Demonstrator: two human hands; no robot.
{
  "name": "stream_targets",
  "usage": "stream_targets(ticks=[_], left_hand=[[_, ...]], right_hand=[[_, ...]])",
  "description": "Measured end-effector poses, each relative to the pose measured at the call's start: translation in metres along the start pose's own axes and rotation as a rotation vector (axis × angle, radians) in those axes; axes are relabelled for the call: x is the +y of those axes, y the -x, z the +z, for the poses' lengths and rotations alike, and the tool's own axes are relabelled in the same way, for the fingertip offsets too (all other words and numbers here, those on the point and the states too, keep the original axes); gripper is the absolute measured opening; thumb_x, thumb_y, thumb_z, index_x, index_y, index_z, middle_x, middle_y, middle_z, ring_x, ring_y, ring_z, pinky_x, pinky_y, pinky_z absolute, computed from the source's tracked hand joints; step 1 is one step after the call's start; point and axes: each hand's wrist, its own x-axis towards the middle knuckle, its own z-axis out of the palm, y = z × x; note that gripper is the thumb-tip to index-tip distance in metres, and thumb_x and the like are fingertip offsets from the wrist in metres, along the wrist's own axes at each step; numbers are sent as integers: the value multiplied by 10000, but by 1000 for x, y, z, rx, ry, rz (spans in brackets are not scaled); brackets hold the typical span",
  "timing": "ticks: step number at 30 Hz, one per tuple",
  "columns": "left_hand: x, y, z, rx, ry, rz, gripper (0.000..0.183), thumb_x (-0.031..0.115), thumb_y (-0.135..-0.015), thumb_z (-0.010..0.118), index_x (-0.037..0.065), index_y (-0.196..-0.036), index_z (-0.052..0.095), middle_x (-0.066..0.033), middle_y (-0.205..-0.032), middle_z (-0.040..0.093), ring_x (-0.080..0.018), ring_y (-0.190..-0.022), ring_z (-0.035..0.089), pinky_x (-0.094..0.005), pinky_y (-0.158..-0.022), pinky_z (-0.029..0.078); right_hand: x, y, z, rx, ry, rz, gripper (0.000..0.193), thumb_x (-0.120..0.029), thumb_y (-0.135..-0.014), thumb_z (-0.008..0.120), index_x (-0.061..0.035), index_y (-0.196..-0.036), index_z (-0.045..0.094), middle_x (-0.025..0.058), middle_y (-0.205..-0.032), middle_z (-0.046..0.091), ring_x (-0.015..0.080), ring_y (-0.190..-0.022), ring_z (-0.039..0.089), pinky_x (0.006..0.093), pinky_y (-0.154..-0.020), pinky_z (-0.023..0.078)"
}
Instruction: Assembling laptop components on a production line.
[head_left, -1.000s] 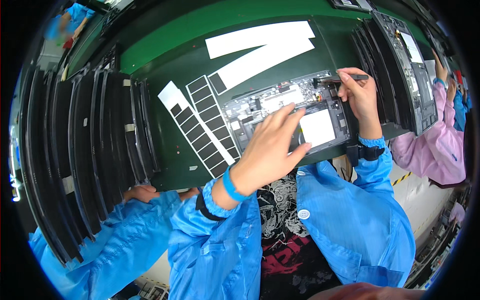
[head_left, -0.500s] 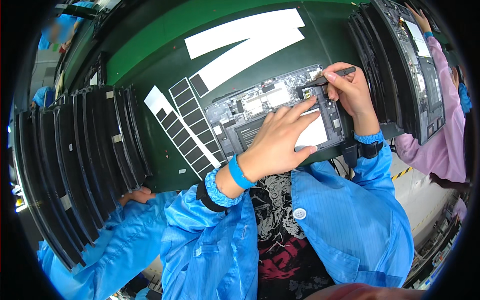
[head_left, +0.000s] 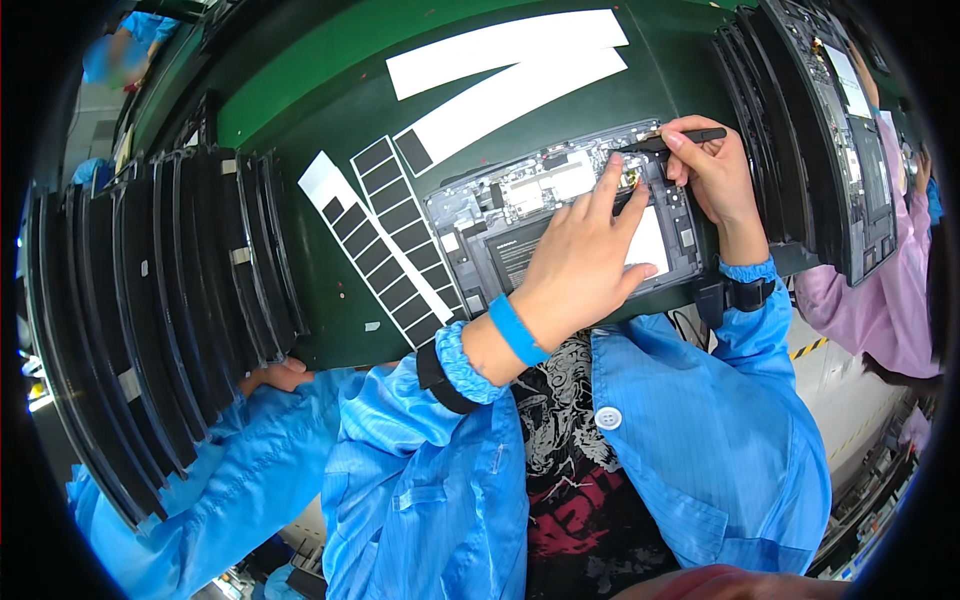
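Note:
An opened laptop base (head_left: pixel 470 262) lies before me, its circuit board (head_left: pixel 545 187) and black battery (head_left: pixel 512 255) exposed. My left hand (head_left: pixel 583 255) rests across it with fingers outstretched, the index fingertip touching down on the board's right part. That hand covers part of the battery and of a white panel (head_left: pixel 650 240) to its right. Over the base's far right corner, my right hand (head_left: pixel 712 170) pinches black tweezers (head_left: pixel 700 136). Their tips point left, close to the left index fingertip; whether they touch anything is too small to tell.
Left of the base lie white strips with black stickers (head_left: pixel 385 265). Beyond it are two more white strips (head_left: pixel 500 60) on the green table (head_left: pixel 330 325). Dark laptop parts stand in rows at left (head_left: pixel 150 300) and right (head_left: pixel 800 130). Another person's hand (head_left: pixel 275 377) is beside the left row.
My left index finger has moved farther across the board, away from me. The tweezers have shifted slightly and lie flatter. The whole view has shifted a little.

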Motion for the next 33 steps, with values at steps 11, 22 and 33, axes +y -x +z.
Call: stream_targets(ticks=[11,22,33], left_hand=[[3,28,-32,-77,60,15,576,285,-807,704,36,-1297,529,-201,-1395,453,-362,-1092,540,-420,-932,448],[-17,135,-67,183,970,-593,526,137,-909,614,5,-1382,425,-160,-1489,328,-291,-1389,307,-417,-1093,316],[-60,146,-54,521,-210,-479,448,143,-873,616,-31,-1273,515,-228,-1428,399,-410,-1323,366,-463,-1100,278]], right_hand=[[2,20,17,274,94,-241,383,-255,-1004,506,46,-1233,567,160,-1133,651,208,-1087,616,299,-945,459],[4,76,27,251,408,-138,379,-54,-914,578,-47,-1292,554,168,-1395,493,246,-1314,442,347,-1071,356],[-28,-156,151,385,-98,-416,275,28,-862,593,4,-1135,616,86,-1075,608,163,-976,556,279,-858,448]])
